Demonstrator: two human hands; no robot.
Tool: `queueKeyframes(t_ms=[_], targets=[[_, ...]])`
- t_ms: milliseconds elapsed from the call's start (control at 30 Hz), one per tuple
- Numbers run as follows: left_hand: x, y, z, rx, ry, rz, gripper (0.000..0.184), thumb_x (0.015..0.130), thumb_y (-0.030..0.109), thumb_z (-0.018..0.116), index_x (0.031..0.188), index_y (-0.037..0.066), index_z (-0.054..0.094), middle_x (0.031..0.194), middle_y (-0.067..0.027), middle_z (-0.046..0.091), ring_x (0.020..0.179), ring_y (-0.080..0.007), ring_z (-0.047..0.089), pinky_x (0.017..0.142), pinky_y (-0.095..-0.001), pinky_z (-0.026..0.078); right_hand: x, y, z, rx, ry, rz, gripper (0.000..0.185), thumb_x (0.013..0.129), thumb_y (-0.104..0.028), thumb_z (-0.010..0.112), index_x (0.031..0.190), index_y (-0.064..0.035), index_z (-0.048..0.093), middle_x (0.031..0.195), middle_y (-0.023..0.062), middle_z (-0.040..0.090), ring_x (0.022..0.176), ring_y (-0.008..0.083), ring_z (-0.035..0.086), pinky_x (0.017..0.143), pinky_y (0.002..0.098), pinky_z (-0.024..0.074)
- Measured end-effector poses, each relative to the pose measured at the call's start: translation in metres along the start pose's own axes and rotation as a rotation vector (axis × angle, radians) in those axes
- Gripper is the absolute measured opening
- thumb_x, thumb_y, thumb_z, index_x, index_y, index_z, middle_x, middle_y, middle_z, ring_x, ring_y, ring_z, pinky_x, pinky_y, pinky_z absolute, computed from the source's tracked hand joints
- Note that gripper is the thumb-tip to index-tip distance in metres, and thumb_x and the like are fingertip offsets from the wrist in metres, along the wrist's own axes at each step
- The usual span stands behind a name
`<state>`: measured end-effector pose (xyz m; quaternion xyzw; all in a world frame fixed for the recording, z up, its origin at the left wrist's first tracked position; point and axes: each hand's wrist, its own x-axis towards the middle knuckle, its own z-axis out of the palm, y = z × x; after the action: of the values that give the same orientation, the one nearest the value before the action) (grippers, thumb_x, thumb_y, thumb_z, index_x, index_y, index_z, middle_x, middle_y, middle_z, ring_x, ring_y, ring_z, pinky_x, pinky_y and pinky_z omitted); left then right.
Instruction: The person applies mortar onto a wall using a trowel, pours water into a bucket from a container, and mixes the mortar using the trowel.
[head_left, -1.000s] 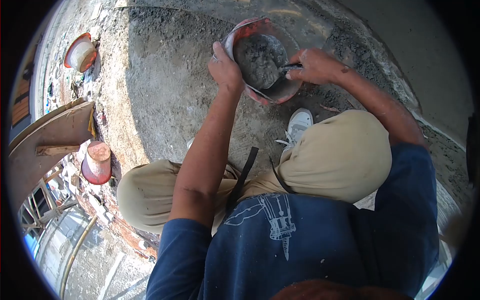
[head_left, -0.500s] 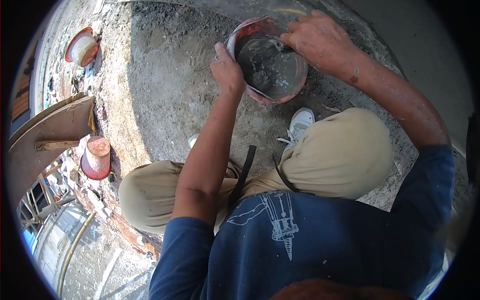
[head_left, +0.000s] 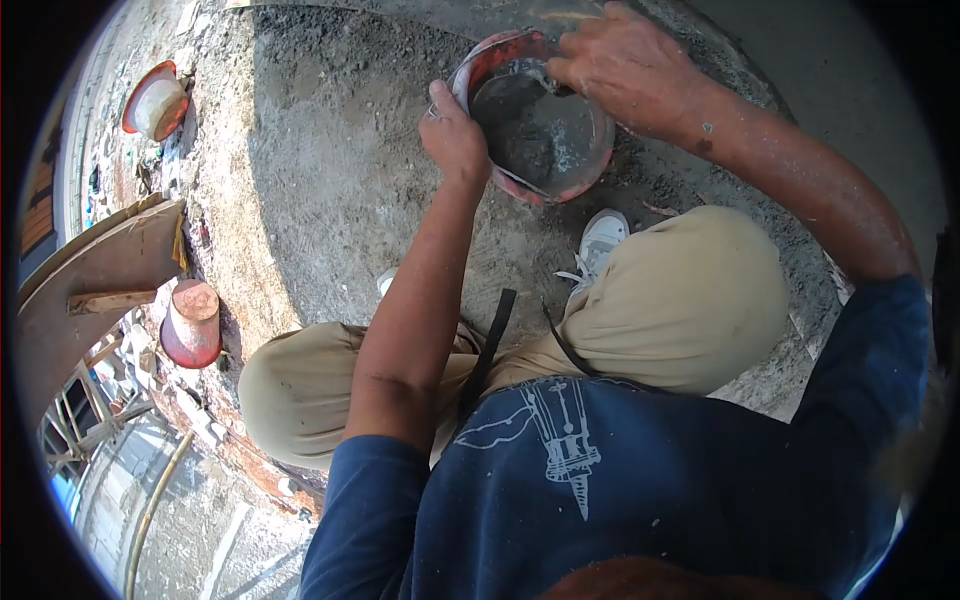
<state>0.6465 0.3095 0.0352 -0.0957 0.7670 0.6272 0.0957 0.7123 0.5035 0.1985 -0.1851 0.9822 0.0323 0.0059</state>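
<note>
A red bucket (head_left: 590, 190) with a worn, pale-edged rim stands on the rough ground in front of my feet. Wet grey mortar (head_left: 530, 130) fills much of it. My left hand (head_left: 455, 140) is closed on the bucket's left rim, thumb up along the outside. Over the far right rim, my right hand (head_left: 625, 75) is closed around a trowel (head_left: 550, 86); only a small grey metal part shows, and my fingers and the mortar hide the rest.
To the left, one red-rimmed bucket (head_left: 157, 103) lies tipped and another bucket (head_left: 193, 325) stands upside down. A curved board (head_left: 110, 255) juts in at far left. My knees and white shoe (head_left: 603, 238) are close behind the mortar bucket.
My right hand has shifted slightly left and up along the bucket's far side. The mortar's surface looks smoother. My left hand keeps its hold on the rim.
</note>
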Motion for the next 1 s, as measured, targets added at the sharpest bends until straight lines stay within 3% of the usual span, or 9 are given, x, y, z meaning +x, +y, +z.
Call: queueKeyframes(t_ms=[133,233,333,433,533,633,767,900,1000], targets=[[0.001,0.003,-0.001,-0.027,0.0,0.0,0.064,0.103,0.045,0.042,0.098,-0.013,0.068,0.088,-0.026,0.07,0.082,-0.0346,0.068,0.078,-0.044,0.05,-0.002,0.03,0.046,-0.167,-0.326,0.256,0.017,0.081,-0.012,0.066,0.097,-0.0092,0.069,0.086,0.0104,0.071,0.093,0.0262,0.07,0.083,0.0441,0.0525],[0.001,-0.001,-0.001,-0.038,0.02,-0.028,0.063,0.104,0.045,0.042,0.1,-0.013,0.068,0.088,-0.0242,0.07,0.083,-0.0322,0.068,0.079,-0.043,0.05,-0.017,0.006,0.072,0.092,-0.566,0.318,0.025,0.081,-0.018,0.069,0.103,-0.0047,0.071,0.095,0.0169,0.072,0.095,0.0319,0.071,0.083,0.0482,0.0534],[-0.003,0.004,0.0,-0.11,0.011,-0.05,0.063,0.104,0.044,0.042,0.1,-0.012,0.068,0.087,-0.0216,0.07,0.082,-0.0286,0.067,0.078,-0.042,0.05,-0.034,-0.011,0.076,0.369,-0.632,0.452,0.031,0.081,-0.026,0.07,0.103,-0.0039,0.072,0.099,0.017,0.073,0.1,0.0337,0.069,0.09,0.0445,0.053],[-0.013,0.019,0.002,-0.115,-0.004,-0.022,0.062,0.104,0.044,0.042,0.101,-0.012,0.068,0.088,-0.0191,0.07,0.08,-0.0256,0.065,0.077,-0.0415,0.05,-0.039,-0.02,0.086,0.622,-0.517,0.466,0.045,0.079,-0.033,0.072,0.113,-0.0031,0.071,0.101,0.0186,0.072,0.104,0.0359,0.068,0.095,0.0448,0.049],[-0.002,0.004,0.0,-0.07,-0.009,-0.049,0.062,0.104,0.044,0.041,0.103,-0.012,0.068,0.09,-0.0192,0.071,0.082,-0.0258,0.066,0.078,-0.0408,0.05,-0.033,0.005,0.048,0.701,-0.519,0.428,0.042,0.08,-0.032,0.074,0.112,-0.0043,0.071,0.096,0.0197,0.072,0.095,0.035,0.069,0.089,0.0451,0.0519],[-0.007,0.014,-0.003,-0.074,-0.004,-0.146,0.063,0.104,0.044,0.041,0.106,-0.013,0.067,0.092,-0.0213,0.07,0.084,-0.0271,0.067,0.079,-0.0407,0.05,-0.02,0.015,0.0,0.487,-0.516,0.417,0.035,0.082,-0.029,0.072,0.109,-0.0058,0.072,0.092,0.017,0.073,0.094,0.0339,0.07,0.088,0.0461,0.0523],[-0.001,0.001,-0.002,-0.062,-0.013,-0.026,0.063,0.104,0.046,0.042,0.101,-0.012,0.067,0.09,-0.0194,0.07,0.081,-0.0258,0.064,0.079,-0.0404,0.049,-0.002,-0.01,0.054,0.2,-0.375,0.293,0.027,0.081,-0.025,0.074,0.102,-0.0077,0.072,0.084,0.0155,0.071,0.089,0.0355,0.07,0.081,0.0458,0.0557],[0.001,0.005,-0.006,-0.049,0.007,-0.064,0.063,0.104,0.046,0.042,0.1,-0.011,0.068,0.09,-0.0172,0.069,0.081,-0.0246,0.063,0.079,-0.0391,0.049,-0.008,-0.022,0.034,0.188,-0.457,0.096,0.028,0.081,-0.023,0.074,0.106,-0.0105,0.071,0.088,0.0153,0.071,0.087,0.0348,0.071,0.08,0.0456,0.0565],[-0.005,0.006,-0.008,-0.106,-0.044,-0.082,0.063,0.104,0.046,0.041,0.1,-0.01,0.068,0.09,-0.0166,0.069,0.082,-0.0244,0.064,0.08,-0.038,0.05,-0.028,0.001,0.022,0.227,-0.343,0.219,0.025,0.082,-0.02,0.072,0.106,-0.0112,0.071,0.091,0.0148,0.071,0.088,0.0333,0.071,0.079,0.0463,0.0564]])
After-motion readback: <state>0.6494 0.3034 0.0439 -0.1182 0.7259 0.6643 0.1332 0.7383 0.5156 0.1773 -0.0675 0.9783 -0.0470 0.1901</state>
